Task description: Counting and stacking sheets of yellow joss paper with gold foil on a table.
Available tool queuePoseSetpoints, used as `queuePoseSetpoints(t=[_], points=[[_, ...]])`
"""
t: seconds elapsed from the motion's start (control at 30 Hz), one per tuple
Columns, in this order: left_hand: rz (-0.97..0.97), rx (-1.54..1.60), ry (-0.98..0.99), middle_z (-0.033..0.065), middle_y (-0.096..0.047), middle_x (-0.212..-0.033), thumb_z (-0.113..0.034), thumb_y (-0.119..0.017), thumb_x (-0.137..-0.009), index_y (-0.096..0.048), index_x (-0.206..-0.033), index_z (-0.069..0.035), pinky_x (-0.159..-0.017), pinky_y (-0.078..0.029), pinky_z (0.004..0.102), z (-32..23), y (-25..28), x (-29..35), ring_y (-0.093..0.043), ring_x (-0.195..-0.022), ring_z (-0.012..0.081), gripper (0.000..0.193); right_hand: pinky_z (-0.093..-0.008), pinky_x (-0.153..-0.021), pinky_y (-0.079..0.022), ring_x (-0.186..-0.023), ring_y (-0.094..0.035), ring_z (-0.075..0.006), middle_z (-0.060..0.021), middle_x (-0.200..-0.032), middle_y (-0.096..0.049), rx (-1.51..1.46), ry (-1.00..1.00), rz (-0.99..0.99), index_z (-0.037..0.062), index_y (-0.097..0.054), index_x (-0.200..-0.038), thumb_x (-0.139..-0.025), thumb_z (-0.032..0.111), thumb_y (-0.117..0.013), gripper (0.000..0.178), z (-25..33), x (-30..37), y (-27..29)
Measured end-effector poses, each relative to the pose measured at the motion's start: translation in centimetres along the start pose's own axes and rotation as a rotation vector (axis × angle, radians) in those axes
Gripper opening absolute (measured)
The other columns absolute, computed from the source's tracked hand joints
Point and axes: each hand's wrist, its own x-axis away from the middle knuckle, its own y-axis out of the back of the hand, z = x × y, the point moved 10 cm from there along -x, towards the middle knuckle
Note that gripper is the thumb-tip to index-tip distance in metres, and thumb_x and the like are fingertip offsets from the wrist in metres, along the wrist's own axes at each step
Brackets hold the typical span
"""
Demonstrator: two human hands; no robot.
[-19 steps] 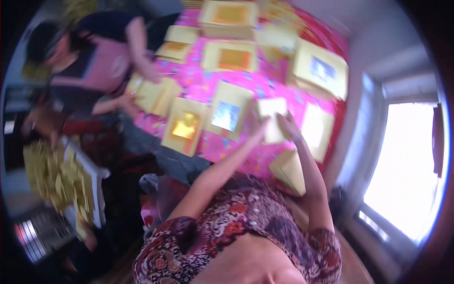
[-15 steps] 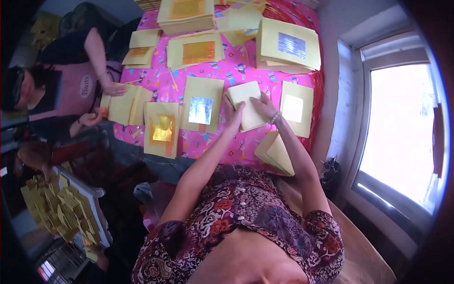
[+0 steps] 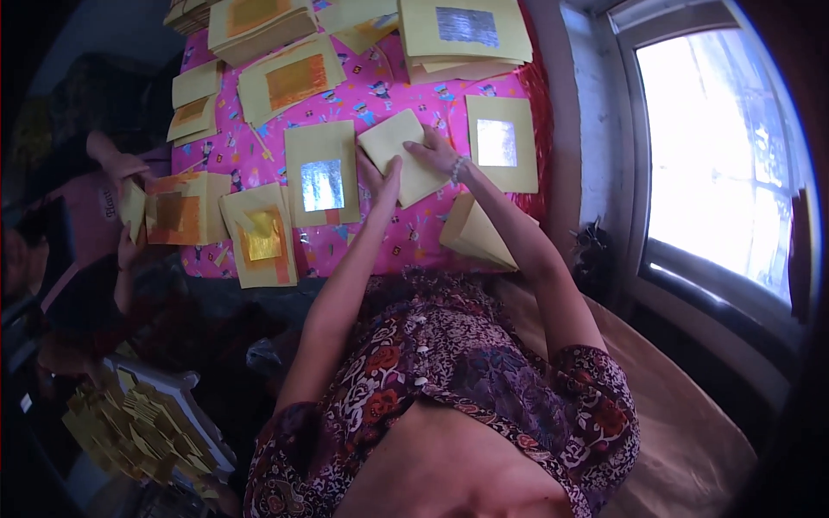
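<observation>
Between my hands is a pale yellow folded paper bundle (image 3: 395, 143), tilted over the pink tablecloth. My left hand (image 3: 377, 183) grips its lower left edge, thumb on top and the other fingers mostly hidden. On its right side my right hand (image 3: 439, 154), with a bracelet at the wrist, holds the edge with the thumb lying on the paper. A yellow sheet with a silver foil square (image 3: 322, 186) lies left of the bundle. To the right is another foil-square sheet (image 3: 496, 143). Below my right forearm, a folded yellow stack (image 3: 475, 229) stands partly fanned near the table edge.
Thick yellow paper stacks (image 3: 466, 39) fill the far side of the pink table (image 3: 371, 246). A gold-foil sheet (image 3: 262, 235) lies at the near left. At left, a co-worker's hands (image 3: 129, 173) hold yellow paper. A bright window (image 3: 717, 155) is at right; folded papers (image 3: 142, 423) lie lower left.
The view has shifted, so the table appears farther left and higher. The bundle in my hands is turned more on a slant. The co-worker has lifted paper off the table toward themselves.
</observation>
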Motion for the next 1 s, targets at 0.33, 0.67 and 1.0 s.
queuePoseSetpoints(t=[0.33,0.67,1.0], points=[[0.055,-0.029,0.354,0.0195,-0.035,-0.132,-0.030,-0.066,-0.079,-0.014,-0.140,-0.002,-0.096,-0.038,0.0376,0.7,-0.3,2.1,-0.042,-0.118,0.0265,0.085,-0.0289,-0.067,-0.051,-0.073,-0.062,-0.0171,-0.0106,-0.089,-0.064,0.023,-0.302,0.051,-0.0012,-0.053,-0.111,-0.082,0.043,-0.062,0.054,-2.8,1.9,-0.2],[0.168,-0.017,0.308,0.0180,-0.032,-0.137,-0.034,-0.059,-0.084,-0.009,-0.142,-0.010,-0.100,-0.033,0.0386,0.5,0.4,1.1,-0.036,-0.124,0.0266,0.081,-0.0286,-0.076,-0.048,-0.085,-0.060,-0.0162,-0.0100,-0.097,-0.062,-0.204,-0.399,-0.006,-0.0015,-0.052,-0.112,-0.085,0.036,-0.059,0.046,-4.8,3.8,-3.0],[0.144,-0.746,-0.040,0.0228,-0.023,-0.141,-0.035,-0.074,-0.062,-0.014,-0.141,-0.007,-0.106,-0.018,0.0495,-3.5,-0.2,-1.3,-0.022,-0.129,0.0403,0.103,-0.0395,-0.091,-0.039,-0.107,-0.048,-0.0355,-0.0266,-0.113,-0.050,0.129,-0.370,-0.335,-0.0107,-0.041,-0.122,-0.082,0.038,-0.058,0.065,-5.5,5.9,1.4]])
